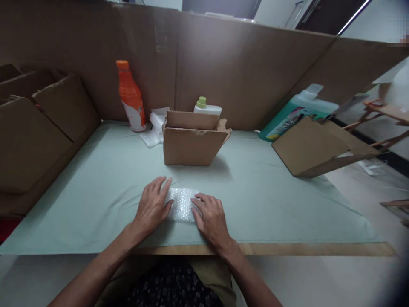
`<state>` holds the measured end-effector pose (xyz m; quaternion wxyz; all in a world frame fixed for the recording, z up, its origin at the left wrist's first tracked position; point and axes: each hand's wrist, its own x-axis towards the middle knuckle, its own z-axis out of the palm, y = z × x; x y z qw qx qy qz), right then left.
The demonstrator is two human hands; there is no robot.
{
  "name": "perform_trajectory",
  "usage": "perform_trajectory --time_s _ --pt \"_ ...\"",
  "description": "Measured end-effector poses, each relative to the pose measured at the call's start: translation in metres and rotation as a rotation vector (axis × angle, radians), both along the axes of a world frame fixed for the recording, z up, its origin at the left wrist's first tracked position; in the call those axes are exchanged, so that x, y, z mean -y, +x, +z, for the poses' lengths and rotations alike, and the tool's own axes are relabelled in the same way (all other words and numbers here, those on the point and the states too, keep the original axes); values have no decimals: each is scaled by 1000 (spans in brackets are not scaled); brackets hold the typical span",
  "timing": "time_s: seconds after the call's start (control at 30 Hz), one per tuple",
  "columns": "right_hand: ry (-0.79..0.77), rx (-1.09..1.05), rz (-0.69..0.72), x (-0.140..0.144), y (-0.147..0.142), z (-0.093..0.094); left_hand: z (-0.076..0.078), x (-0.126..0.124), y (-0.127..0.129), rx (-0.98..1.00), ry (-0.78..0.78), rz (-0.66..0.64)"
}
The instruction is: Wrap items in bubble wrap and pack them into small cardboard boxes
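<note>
Bubble wrap on a cloth-covered counter: at far left, a cardboard box stands by the edge, with an orange bottle to its right. Nearer the front, the left hand lies loose, fingers extended and gripping nothing, its thumb at the wrap's left edge. The small sheet of bubble wrap lies flat between the two hands, in front of an open carton; light, even pressure from both sides should keep it square without popping its cells. The right hand is likewise unclenched, fingertips on the sheet's right edge, where spread fingers would likely smooth creases better than a pinch. Farther right, a green bottle stands tilted, well clear of the work.
</note>
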<state>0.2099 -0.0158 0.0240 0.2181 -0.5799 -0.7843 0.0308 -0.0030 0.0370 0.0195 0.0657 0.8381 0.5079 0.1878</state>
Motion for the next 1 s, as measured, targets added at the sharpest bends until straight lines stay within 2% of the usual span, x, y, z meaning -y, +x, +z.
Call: perform_trajectory --time_s 0.1,0.17,0.23,0.3,0.4,0.47,0.57,0.63,0.73,0.9,1.0 --pt "5 -8 148 -4 -15 -8 -20 7 4 -58 9 -192" --pt "-5 -15 228 -3 -14 -19 -34 10 0 -123 -54 -220" --pt "-14 -64 235 2 -2 -29 -41 12 -8 -149 -97 -215" --pt "-20 -156 150 7 16 -31 -42 13 -17 -125 -126 -225" --pt "-26 -236 -80 9 39 -24 -41 11 -27 -25 -151 -221" --pt "-70 -197 -190 3 41 -18 -42 8 -31 56 -128 -129" --pt "-134 -108 -252 -12 26 -15 -45 -1 -32 126 -91 -6" --pt "-132 -135 -245 -21 11 -16 -42 -10 -30 150 -101 -18" --pt "-122 -258 -182 -26 -4 -14 -28 -26 -24 215 -192 -99" --pt "-118 -571 -100 -19 0 3 3 -49 -19 372 -597 -199" --pt "-80 -678 -165 -16 12 3 12 -49 -25 393 -722 -216"
